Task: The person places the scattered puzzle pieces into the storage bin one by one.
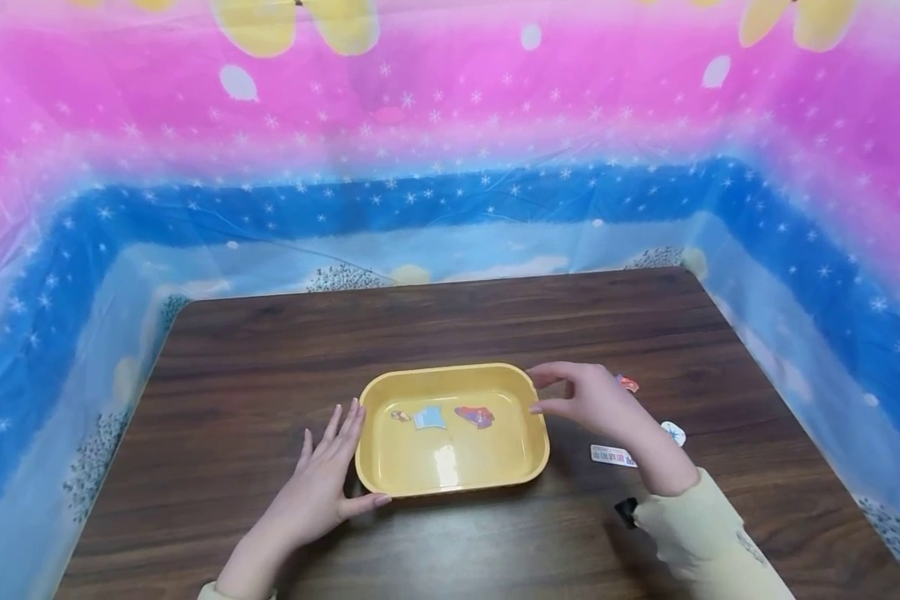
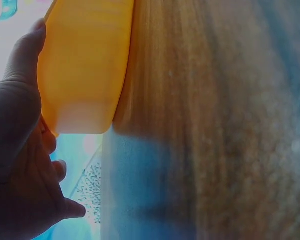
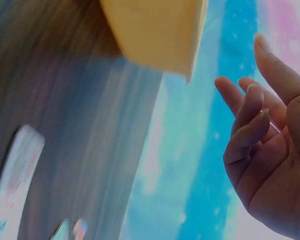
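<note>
Looks like a curtained-off booth, impossible to place as home or workplace: walled behind and beside a wood-grain table (image 1: pixel 450 329) by pink-and-blue snowflake-printed cloth (image 1: pixel 450 196).

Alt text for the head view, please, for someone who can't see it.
A person's left hand touches the left end of a yellow tray on a brown table; the right hand is at its right end. Three small cutouts lie in the tray; a white strip and other small pieces lie to its right.
</note>
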`<state>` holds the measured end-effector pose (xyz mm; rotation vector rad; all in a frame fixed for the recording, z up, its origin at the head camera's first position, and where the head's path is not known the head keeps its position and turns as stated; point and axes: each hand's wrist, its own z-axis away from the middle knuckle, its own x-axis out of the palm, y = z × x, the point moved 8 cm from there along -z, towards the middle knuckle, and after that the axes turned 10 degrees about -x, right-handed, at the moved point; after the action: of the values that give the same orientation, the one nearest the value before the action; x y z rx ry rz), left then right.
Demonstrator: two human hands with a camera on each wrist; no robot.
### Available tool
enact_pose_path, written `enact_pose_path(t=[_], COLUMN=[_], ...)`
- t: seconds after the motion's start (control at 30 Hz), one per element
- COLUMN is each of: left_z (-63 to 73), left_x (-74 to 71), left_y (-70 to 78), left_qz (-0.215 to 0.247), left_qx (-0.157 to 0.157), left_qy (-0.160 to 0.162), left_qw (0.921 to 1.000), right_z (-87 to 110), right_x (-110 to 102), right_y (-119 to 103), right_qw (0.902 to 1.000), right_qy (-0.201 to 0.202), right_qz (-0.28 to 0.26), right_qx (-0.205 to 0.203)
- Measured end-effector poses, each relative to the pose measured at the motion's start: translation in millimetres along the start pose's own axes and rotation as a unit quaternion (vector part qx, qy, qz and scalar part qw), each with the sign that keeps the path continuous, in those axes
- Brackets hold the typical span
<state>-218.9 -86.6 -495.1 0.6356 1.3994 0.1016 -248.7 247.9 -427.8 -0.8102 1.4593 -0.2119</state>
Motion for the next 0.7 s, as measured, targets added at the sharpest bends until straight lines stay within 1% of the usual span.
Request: enact_pose_path(t=[0.1, 0.17, 0.3, 0.37, 0.43, 0.53, 0.7], left_z=[-0.9, -0.9, -0.3, -0.2, -0.2, 0.1, 0.2], left_x=[-0.6, -1.0, -1.1, -0.9, -1.1, -1.6, -1.0], left_y=[0.5, 1.0, 2.0, 2.4, 2.4, 2.5, 1.2], left_qz=[0.000, -0.001, -0.006, -0.006, -0.005, -0.003, -0.001], left_qx=[0.001, 0.002, 0.008, 0.009, 0.010, 0.007, 0.001], left_qy=[-0.002, -0.001, 0.004, 0.004, 0.006, 0.006, 0.002], left_qw=[1.0000, 1.0000, 0.9999, 0.9999, 0.9999, 1.0000, 1.0000], right_z=[21.0, 35.7, 67.5, 82.8, 94.9, 107.4, 116.7], right_x=[-10, -12, -8, -5, -4, -5, -4], right_y=[22, 39, 73, 87, 98, 109, 115], right_qw=[0.9990, 0.9975, 0.9931, 0.9903, 0.9884, 0.9861, 0.9861], right_qy=[0.019, 0.019, -0.008, -0.022, -0.028, -0.024, -0.011], right_qz=[0.002, 0.017, 0.036, 0.036, 0.038, 0.042, 0.062], right_qx=[0.040, 0.065, 0.112, 0.133, 0.145, 0.159, 0.154])
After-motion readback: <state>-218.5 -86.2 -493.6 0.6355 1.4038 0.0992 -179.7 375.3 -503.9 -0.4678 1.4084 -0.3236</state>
